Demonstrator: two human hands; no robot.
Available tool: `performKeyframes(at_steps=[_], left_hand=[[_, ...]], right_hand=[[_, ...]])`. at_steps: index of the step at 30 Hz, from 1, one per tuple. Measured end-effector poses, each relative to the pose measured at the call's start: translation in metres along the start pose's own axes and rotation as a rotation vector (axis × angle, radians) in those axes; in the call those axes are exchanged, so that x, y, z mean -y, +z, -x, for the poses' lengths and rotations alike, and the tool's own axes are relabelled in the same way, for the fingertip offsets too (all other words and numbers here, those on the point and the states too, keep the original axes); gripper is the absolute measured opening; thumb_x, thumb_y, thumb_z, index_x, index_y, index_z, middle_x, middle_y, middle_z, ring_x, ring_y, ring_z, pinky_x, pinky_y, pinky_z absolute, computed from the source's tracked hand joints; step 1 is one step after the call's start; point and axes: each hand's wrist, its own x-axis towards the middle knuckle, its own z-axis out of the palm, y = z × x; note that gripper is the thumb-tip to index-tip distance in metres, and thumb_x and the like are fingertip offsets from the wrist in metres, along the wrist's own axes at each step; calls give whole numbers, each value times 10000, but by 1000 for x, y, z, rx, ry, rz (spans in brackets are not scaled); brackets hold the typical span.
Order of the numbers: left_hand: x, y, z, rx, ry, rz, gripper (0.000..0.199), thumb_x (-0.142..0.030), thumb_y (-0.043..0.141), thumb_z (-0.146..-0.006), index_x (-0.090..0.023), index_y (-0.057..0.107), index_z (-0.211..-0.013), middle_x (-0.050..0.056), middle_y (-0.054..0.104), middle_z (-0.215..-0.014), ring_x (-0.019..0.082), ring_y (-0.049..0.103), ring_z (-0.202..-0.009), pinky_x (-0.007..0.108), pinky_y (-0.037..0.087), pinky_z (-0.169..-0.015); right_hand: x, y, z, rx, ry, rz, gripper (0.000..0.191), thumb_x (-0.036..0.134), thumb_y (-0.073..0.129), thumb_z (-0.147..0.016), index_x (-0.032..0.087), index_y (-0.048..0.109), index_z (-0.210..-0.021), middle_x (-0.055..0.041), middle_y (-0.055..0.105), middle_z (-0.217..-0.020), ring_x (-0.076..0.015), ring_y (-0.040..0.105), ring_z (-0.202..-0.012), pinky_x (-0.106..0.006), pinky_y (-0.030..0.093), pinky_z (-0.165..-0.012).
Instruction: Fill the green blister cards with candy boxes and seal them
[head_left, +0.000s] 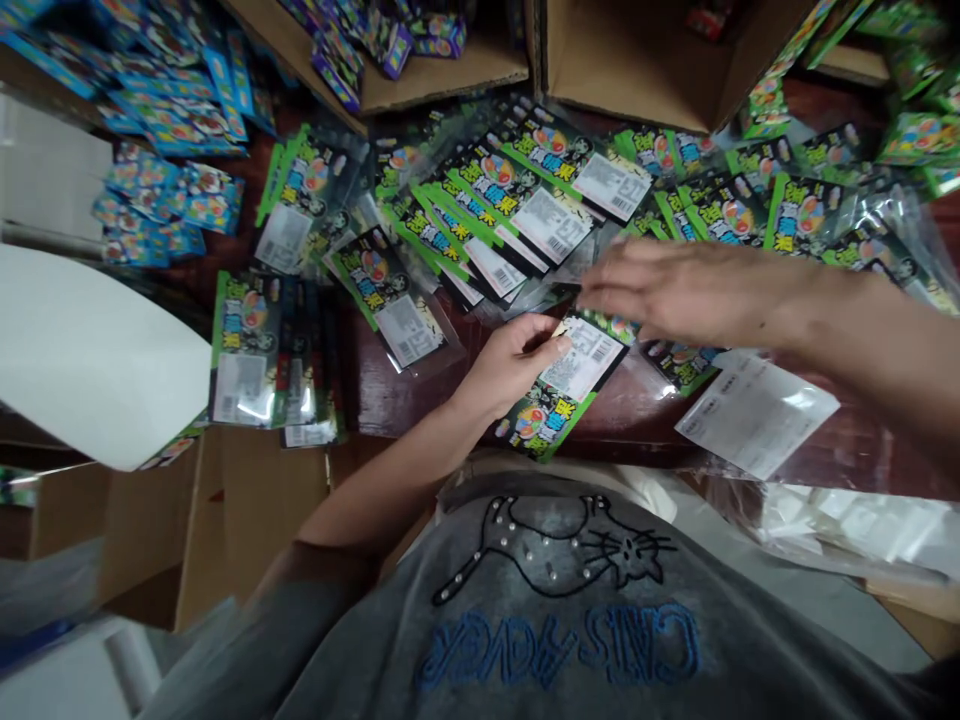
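Observation:
My left hand (514,362) grips a black-and-green printed plastic packet (551,412) by its edge, thumb on the white label. The packet slants over the front edge of the dark red table. At its upper end is my right hand (649,288), palm down, with fingers close together; what the fingertips hold is hidden beneath them. A bit of green printed surface (621,328) shows just under that hand. Similar packets (480,215) lie overlapped behind both hands, and one single packet (394,300) rests to the left of my left hand.
Blue printed packets (176,95) are heaped at the back left. Cardboard boxes (622,70) stand along the back, one with purple small boxes (390,45). Green small boxes (919,140) sit at the far right. A white sheet in plastic (757,410) lies near the front edge.

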Motion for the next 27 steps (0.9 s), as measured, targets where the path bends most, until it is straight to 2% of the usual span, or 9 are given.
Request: performKeyframes(at_steps=[3, 5, 11, 14, 16, 18, 22, 24, 27], left_hand=[[-3, 7, -5, -19, 14, 131, 330, -365, 878, -848, -173, 708, -1055, 37, 799, -1006, 147, 731, -886, 290, 584, -862], [-4, 10, -4, -16, 7, 155, 361, -366, 897, -832, -171, 713, -1073, 41, 806, -1013, 148, 738, -878, 287, 589, -846], [3, 22, 6, -64, 39, 79, 352, -332, 875, -854, -180, 689, -1112, 43, 804, -1031, 170, 749, -913, 316, 602, -859], [7, 33, 9, -122, 141, 85, 386, -365, 832, -907, -213, 616, -1188, 37, 790, -1049, 184, 755, -953, 330, 611, -868], [9, 39, 12, -153, 220, 99, 428, -380, 810, -936, -244, 552, -1248, 32, 780, -1067, 186, 757, -959, 320, 614, -840], [11, 40, 17, -151, 284, 84, 468, -375, 795, -955, -266, 506, -1307, 32, 771, -1090, 181, 754, -951, 306, 611, -810], [20, 33, 29, -65, 317, -23, 497, -352, 746, -998, -262, 493, -1416, 51, 762, -1121, 175, 740, -963, 296, 602, -813], [24, 26, 33, -21, 309, -80, 467, -346, 727, -1012, -248, 520, -1418, 62, 755, -1144, 179, 731, -1000, 300, 598, -843], [23, 15, 33, 20, 302, -122, 401, -362, 749, -997, -239, 568, -1334, 52, 744, -1114, 182, 718, -995, 288, 589, -816]], right_hand=[[-13, -17, -3, 29, -221, 57, 461, 295, 645, -1039, 188, 650, -1488, -83, 640, -1522, -337, 534, -1479, -543, 493, -1202], [-16, -16, -1, 19, -269, 54, 483, 240, 637, -1025, 164, 632, -1502, -117, 621, -1548, -368, 515, -1499, -554, 501, -1205], [-5, 5, 25, 78, -341, -256, 736, 192, 707, -927, 275, 510, -1631, -67, 602, -1619, -327, 552, -1512, -516, 530, -1225], [5, 3, 34, 5, -241, -365, 834, 282, 721, -956, 269, 375, -1714, -86, 544, -1675, -323, 537, -1538, -524, 515, -1247], [12, 7, 37, -153, -116, -360, 699, 347, 706, -998, 234, 478, -1649, -128, 576, -1630, -330, 587, -1487, -552, 526, -1227], [20, 18, 41, -304, 1, -351, 481, 377, 719, -1006, 211, 660, -1454, -152, 653, -1520, -332, 656, -1394, -568, 553, -1183], [38, 56, 54, -371, 128, -471, 248, 320, 737, -1000, 258, 761, -1239, -124, 661, -1521, -331, 639, -1416, -609, 524, -1202], [48, 72, 62, -398, 164, -552, 253, 310, 739, -998, 287, 762, -1249, -105, 578, -1619, -334, 558, -1513, -627, 477, -1251], [64, 92, 76, -528, 298, -649, 423, 356, 797, -960, 332, 705, -1372, -98, 513, -1661, -327, 518, -1545, -597, 481, -1263]])
